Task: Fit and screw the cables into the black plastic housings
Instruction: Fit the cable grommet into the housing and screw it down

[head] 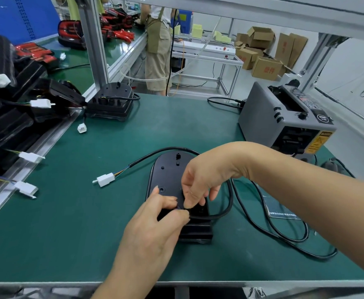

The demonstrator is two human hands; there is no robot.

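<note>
- Both hands work low over the black housing [168, 175], which lies flat on the green tabletop [68, 229] in front of the person.
- Left hand [155, 225] pinches the black cable [224, 212] at the housing's near end; fingers closed on it.
- Right hand [200, 182] nips the same cable just beside, fingertips narrow.
- Cable loops round the housing's right edge and over its top; its white connector [105, 179] rests apart to the left.
- Best done, I judge, by pressing the cable fully into its seat before any screw; the seat itself is hidden under the fingers.

The oval plastic housing [168, 175] and its rubber-sheathed cable [226, 210] were black; the rectangular plug connector [105, 179] white, the flat bench mat [68, 223] green.
</note>
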